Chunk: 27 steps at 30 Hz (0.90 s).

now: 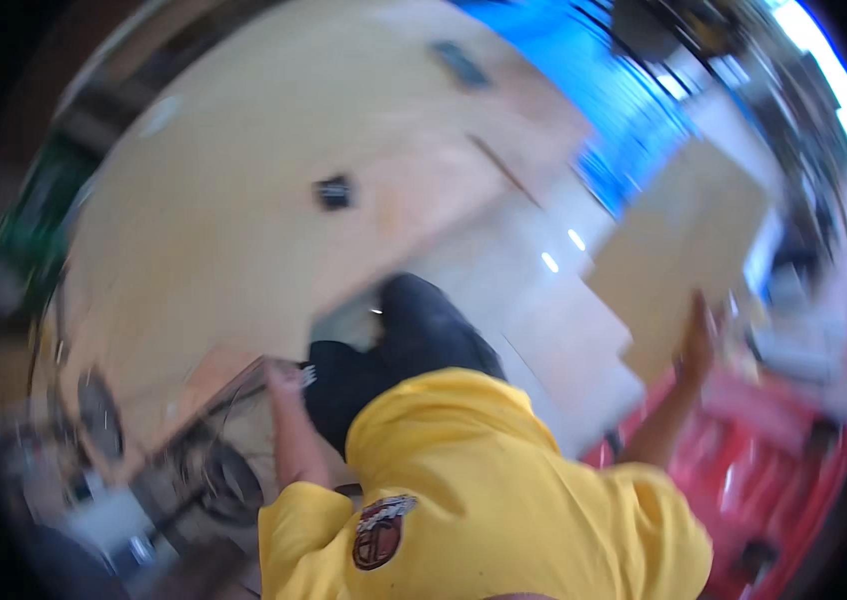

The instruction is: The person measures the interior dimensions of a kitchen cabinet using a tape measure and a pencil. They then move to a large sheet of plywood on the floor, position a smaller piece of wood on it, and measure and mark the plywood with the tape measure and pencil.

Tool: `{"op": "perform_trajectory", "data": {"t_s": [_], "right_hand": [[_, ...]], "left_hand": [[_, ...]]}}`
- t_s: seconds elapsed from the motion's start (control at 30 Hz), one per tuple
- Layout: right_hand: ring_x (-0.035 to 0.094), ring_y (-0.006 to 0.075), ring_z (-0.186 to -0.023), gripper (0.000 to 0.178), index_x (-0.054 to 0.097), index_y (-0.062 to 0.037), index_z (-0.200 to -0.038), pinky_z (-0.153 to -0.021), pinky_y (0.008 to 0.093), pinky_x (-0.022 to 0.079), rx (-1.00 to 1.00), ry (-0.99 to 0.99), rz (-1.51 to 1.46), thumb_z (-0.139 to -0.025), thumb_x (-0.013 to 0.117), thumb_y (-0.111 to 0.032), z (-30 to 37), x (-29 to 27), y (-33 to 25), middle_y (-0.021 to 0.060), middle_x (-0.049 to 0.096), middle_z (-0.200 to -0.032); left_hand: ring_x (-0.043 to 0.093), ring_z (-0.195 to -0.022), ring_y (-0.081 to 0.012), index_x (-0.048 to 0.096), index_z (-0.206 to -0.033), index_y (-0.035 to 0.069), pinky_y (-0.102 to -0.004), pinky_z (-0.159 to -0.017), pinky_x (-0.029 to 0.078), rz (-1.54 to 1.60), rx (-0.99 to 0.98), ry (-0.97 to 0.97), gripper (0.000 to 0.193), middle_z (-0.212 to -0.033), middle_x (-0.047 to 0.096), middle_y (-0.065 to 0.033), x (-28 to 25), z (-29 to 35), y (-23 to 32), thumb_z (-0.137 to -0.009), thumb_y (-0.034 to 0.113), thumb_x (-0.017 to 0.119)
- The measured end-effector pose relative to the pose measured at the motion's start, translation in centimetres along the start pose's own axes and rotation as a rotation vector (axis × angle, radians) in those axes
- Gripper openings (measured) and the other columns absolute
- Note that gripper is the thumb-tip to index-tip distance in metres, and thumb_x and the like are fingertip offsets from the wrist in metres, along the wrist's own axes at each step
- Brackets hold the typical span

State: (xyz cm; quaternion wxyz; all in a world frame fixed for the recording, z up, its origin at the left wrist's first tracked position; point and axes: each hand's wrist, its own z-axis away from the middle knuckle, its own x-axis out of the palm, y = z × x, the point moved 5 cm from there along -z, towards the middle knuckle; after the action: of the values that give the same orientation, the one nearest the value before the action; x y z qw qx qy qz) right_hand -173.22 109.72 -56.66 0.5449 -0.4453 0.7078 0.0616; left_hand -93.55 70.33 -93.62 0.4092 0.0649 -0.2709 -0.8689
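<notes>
The whole view is smeared by motion. My right hand [701, 330] is raised at the right, its fingers stretched out, beside the near right side of a tan rectangular board [689, 235]. Whether it touches that board I cannot tell. Low at the left, my left hand [285, 377] is next to my dark trouser leg, at the end of a thin dark edge or bar [214, 405]. Its fingers are too blurred to show a grip. A wide, pale wooden sheet [214, 200] spreads ahead of me, with a small black object [335, 191] lying on it.
A grey, flat object [460, 64] and a thin dark strip [504, 170] lie farther off on the sheets. Blue sheeting [594, 90] is at the far right. Red, shiny plastic [744, 480] stands near my right arm. Wheels [232, 485] and dark clutter are at the lower left.
</notes>
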Motion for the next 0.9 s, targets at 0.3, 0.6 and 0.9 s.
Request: {"op": "perform_trajectory", "data": {"t_s": [0.3, 0.6, 0.9], "right_hand": [[0.058, 0.0182, -0.105, 0.047, 0.046, 0.0008, -0.132, -0.087, 0.0321, 0.048, 0.428, 0.134, -0.937, -0.093, 0.065, -0.016, 1.4, -7.1, -1.7, 0.0093, 0.058, -0.121], [0.06, 0.0295, -0.102, 0.083, 0.047, 0.0139, -0.127, -0.089, 0.0403, 0.049, 0.675, -0.164, 0.088, -0.075, 0.081, -0.042, 17.1, 19.6, 11.6, 0.0268, 0.062, -0.115], [0.054, 0.0293, -0.119, 0.065, 0.038, 0.0008, -0.14, -0.09, 0.0414, 0.052, 0.61, -1.36, -1.77, -0.097, 0.056, -0.044, 10.8, 22.8, -40.3, 0.0169, 0.053, -0.132]], "left_hand": [[0.053, -0.12, -0.0274, 0.052, -0.127, 0.0, -0.0445, -0.102, 0.044, -0.022, 0.059, -0.182, 0.037, -0.126, 0.058, -0.0143, 3.9, 3.1, 1.4, -0.096, 0.02, 0.058], [0.061, -0.111, -0.0248, 0.055, -0.122, 0.006, -0.04, -0.088, 0.055, 0.107, 0.042, -0.849, 0.034, -0.123, 0.059, -0.0116, 12.4, 24.9, -2.7, -0.089, -0.004, 0.057], [0.062, -0.105, -0.0219, 0.048, -0.13, 0.006, -0.0395, -0.092, 0.051, -0.101, -0.016, -0.963, 0.04, -0.121, 0.06, -0.0078, 10.8, 39.3, -9.7, -0.092, 0.008, 0.061]]}}
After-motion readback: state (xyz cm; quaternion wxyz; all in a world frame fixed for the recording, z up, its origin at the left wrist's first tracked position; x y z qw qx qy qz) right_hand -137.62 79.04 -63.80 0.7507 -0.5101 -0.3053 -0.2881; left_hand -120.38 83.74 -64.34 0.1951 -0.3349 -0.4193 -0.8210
